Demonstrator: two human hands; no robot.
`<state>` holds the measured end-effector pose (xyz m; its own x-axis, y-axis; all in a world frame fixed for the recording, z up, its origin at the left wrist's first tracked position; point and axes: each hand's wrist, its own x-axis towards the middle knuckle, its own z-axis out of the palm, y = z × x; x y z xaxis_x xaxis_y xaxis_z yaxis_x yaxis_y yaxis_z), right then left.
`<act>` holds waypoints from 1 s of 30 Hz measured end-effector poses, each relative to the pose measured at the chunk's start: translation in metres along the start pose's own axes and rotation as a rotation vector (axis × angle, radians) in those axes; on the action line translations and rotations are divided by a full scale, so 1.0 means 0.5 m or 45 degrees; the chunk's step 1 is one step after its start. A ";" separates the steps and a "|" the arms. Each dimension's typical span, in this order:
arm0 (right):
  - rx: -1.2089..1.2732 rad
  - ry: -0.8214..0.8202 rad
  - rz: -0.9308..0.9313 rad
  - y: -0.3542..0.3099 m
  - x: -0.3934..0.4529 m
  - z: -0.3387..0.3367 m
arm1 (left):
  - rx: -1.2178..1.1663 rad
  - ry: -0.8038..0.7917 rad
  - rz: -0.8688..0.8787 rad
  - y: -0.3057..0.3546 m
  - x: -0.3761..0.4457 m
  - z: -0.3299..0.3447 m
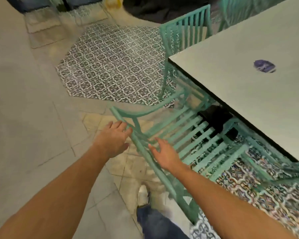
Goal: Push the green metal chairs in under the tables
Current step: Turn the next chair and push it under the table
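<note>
A green metal chair with a slatted seat stands in front of me, its front part under the pale table. My left hand lies with straight fingers against the top rail of the chair's back. My right hand is spread open at the same rail, a little further right, its fingertips over the rail. A second green chair stands at the table's far corner, its seat partly under the tabletop.
A small blue object lies on the tabletop. More green chair frames show under the table's near edge at the right. Patterned tiles cover the floor beyond the chair, plain grey tiles at the left. My shoe is just behind the chair.
</note>
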<state>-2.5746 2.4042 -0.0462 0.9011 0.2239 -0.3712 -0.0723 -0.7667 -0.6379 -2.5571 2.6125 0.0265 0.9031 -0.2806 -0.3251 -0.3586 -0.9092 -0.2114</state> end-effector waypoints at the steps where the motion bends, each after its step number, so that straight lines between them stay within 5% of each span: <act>1: 0.027 0.019 0.017 -0.002 0.017 0.008 | 0.012 -0.010 0.049 -0.016 0.025 0.004; 8: 0.082 0.125 0.141 -0.041 0.062 0.042 | 0.175 -0.103 0.359 -0.133 0.144 0.006; 19: -0.004 0.398 0.680 -0.053 -0.042 0.085 | 0.252 -0.190 0.908 -0.172 0.262 0.060; 24: -0.150 0.458 0.971 -0.057 -0.159 0.117 | 0.122 -0.203 0.946 -0.173 0.258 0.079; 30: -0.344 0.599 1.059 -0.027 -0.244 0.159 | 0.101 -0.153 1.015 -0.176 0.267 0.091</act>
<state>-2.7173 2.4348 -0.0460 0.6896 -0.6645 -0.2879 -0.7115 -0.6957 -0.0988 -2.4159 2.6689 -0.0402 0.3389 -0.7961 -0.5013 -0.9036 -0.4239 0.0622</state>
